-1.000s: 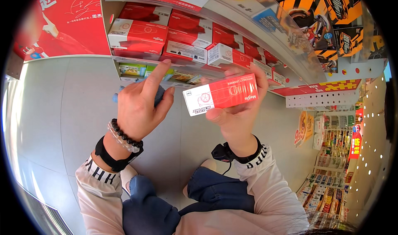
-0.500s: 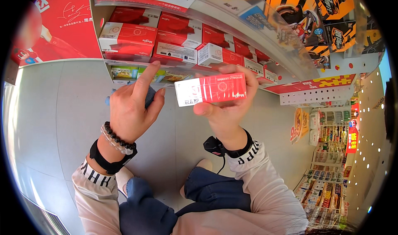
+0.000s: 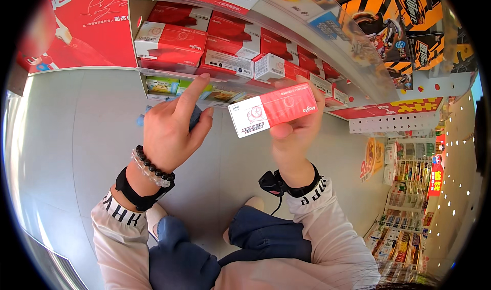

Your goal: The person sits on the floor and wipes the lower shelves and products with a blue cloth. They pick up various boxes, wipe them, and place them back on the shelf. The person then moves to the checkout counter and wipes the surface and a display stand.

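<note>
Clamping fingers around a red-and-white box (image 3: 273, 109), the right hand (image 3: 295, 143) holds it tilted; the left hand (image 3: 169, 131) spreads thumb and index, others hidden.

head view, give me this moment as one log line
left hand: index finger extended, blue item behind, grip unclear | right hand: holding red-and-white box | ahead: shelved boxes

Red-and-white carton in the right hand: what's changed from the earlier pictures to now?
Since half a second ago, the red-and-white carton has tilted further, its right end rising relative to its left. The camera view shifted too: the whole scene sits further right. Nothing was visibly taken or let go; the right hand keeps its grip, the left hand still points forward, and the shelved boxes lie as before.
</note>
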Demonstrator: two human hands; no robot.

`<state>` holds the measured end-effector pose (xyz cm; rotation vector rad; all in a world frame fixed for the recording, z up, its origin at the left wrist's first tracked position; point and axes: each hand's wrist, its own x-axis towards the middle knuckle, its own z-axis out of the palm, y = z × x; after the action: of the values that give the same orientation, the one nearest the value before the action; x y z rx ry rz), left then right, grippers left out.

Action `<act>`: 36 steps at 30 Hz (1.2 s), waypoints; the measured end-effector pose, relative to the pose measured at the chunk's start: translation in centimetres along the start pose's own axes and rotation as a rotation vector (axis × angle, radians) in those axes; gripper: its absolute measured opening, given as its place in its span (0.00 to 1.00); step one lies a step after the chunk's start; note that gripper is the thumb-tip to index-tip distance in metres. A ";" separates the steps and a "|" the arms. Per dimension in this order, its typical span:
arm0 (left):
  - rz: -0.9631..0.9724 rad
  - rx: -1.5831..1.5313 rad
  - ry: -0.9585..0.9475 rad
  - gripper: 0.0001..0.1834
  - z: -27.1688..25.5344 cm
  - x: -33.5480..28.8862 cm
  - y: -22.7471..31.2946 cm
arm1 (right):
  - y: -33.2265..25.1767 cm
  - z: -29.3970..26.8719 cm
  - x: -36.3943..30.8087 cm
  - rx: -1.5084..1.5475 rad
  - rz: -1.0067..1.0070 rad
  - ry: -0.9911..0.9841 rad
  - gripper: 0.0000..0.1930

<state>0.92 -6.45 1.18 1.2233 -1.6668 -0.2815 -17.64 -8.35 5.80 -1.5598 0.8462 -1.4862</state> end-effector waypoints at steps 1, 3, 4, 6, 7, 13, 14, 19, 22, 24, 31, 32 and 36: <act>0.010 0.002 0.004 0.29 0.0 0.0 0.0 | -0.3 0.0 0.1 -0.003 0.010 -0.007 0.45; 0.029 0.007 0.012 0.29 0.0 0.0 -0.1 | -0.7 0.0 0.3 -0.008 0.030 -0.021 0.44; 0.024 0.004 0.013 0.29 0.1 0.0 -0.2 | -0.7 -0.2 0.3 -0.007 0.044 -0.021 0.44; 0.013 -0.002 0.014 0.30 0.2 -0.1 -0.1 | -0.6 -0.4 0.2 -0.006 0.071 -0.021 0.43; 0.007 -0.002 0.018 0.30 0.3 -0.1 -0.1 | -0.8 -0.4 0.3 -0.070 0.072 -0.025 0.42; -0.012 -0.020 0.021 0.30 0.4 -0.1 -0.2 | -1.6 -0.5 1.0 -0.109 0.219 -0.086 0.27; -0.015 -0.020 0.022 0.30 0.5 -0.1 -0.3 | -1.6 -0.5 1.0 -0.086 0.237 -0.072 0.26; -0.029 -0.017 0.007 0.30 0.3 0.0 0.0 | -2.0 -0.2 1.0 0.031 0.322 -0.020 0.22; -0.025 -0.010 0.010 0.30 0.3 0.1 0.0 | -2.3 -0.1 1.1 0.042 0.376 0.003 0.21; -0.017 -0.009 0.017 0.30 0.3 0.1 -0.1 | -2.5 0.0 1.2 0.030 0.407 0.025 0.21; -0.034 -0.001 -0.002 0.30 0.2 0.0 0.0 | -2.8 0.2 1.3 0.052 0.456 0.027 0.20; -0.034 -0.001 -0.001 0.30 0.2 0.0 0.0 | -2.6 0.1 1.3 0.066 0.459 0.025 0.20; -0.011 0.014 0.006 0.30 0.3 0.0 -0.1 | -1.7 -0.2 1.1 -0.131 0.170 -0.043 0.21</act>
<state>0.77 -6.61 0.99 1.2426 -1.6601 -0.2734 -17.88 -8.59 7.78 -1.5662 1.0426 -1.2939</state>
